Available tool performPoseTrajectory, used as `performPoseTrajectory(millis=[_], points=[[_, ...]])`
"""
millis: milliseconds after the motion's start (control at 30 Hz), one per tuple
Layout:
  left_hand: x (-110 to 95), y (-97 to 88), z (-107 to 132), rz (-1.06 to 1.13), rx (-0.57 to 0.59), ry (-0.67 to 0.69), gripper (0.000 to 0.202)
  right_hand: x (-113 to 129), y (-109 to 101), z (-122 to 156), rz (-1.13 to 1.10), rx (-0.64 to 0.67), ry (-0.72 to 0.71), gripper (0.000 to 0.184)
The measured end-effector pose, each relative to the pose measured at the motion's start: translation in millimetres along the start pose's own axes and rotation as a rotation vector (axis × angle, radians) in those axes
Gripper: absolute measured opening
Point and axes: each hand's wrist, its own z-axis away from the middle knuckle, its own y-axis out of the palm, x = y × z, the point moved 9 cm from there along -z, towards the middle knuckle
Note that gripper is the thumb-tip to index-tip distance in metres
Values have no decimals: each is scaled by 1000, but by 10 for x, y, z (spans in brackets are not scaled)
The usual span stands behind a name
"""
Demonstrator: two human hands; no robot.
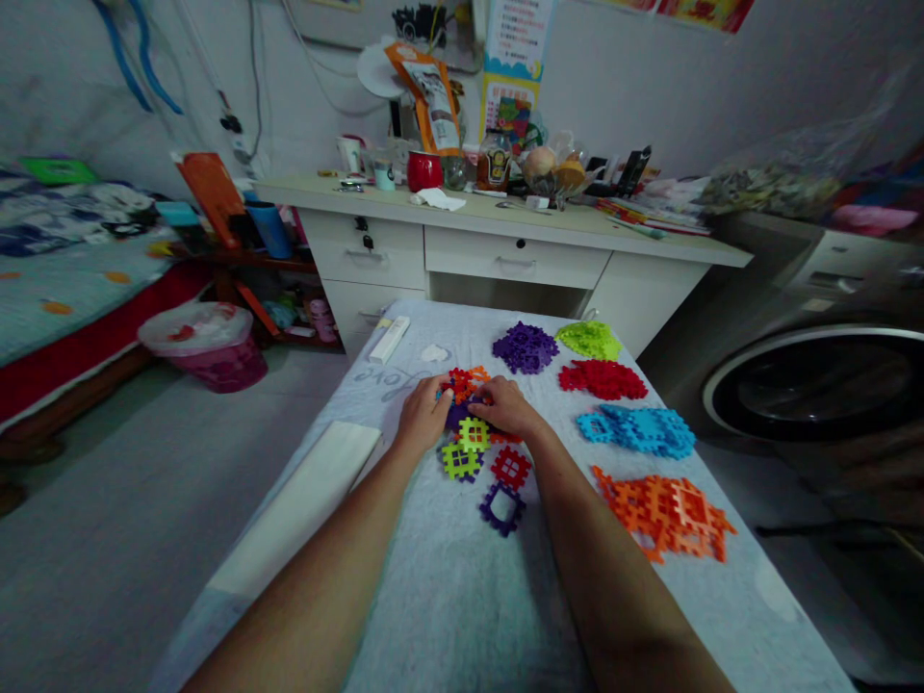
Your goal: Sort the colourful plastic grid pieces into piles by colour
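Small interlocking plastic building pieces in mixed colours lie in the middle of the cloth-covered table. At their far end, my left hand [424, 414] is closed at the left edge of a red and orange cluster [462, 385], with a bit of blue at its fingertips. Across from it, my right hand [507, 404] has its fingers bent around the right side of the cluster, by a purple piece [458, 416]. Closer to me lie a yellow-green piece [474, 434], a red piece [511, 467] and a purple square frame [502, 508]. My fingers partly hide the cluster.
Sorted heaps run along the right: purple [526, 347], lime [589, 339], red [603, 379], blue [639, 429] and orange [668, 515]. A long white box [303, 500] lies left. Beyond stands a cluttered white desk [505, 236]; a washing machine [815, 337] is at right.
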Motion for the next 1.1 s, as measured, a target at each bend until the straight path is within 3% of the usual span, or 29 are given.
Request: performPoseTrajectory(millis=[133, 300, 433, 600, 833, 967, 1100], points=[[-4, 0, -7, -3, 1, -1, 31, -36, 18, -8, -168, 14, 38, 22], [-13, 3, -3, -5, 8, -8, 31, -135, 46, 16, -642, 44, 120, 18], [-15, 3, 1, -7, 12, -12, 32, -200, -26, 56, -870, 7, 183, 23], [0, 12, 7, -10, 17, -19, 30, -452, -213, 84, -1000, -183, 270, 29], [23, 47, 9, -16, 26, -14, 32, -964, -390, 125, -1117, -607, 423, 33], [37, 60, 9, -21, 30, -2, 33, -1082, -360, 116, -1180, -706, 477, 30], [40, 68, 10, -23, 34, 10, 33, -1080, -350, 52, -1179, -717, 466, 27]])
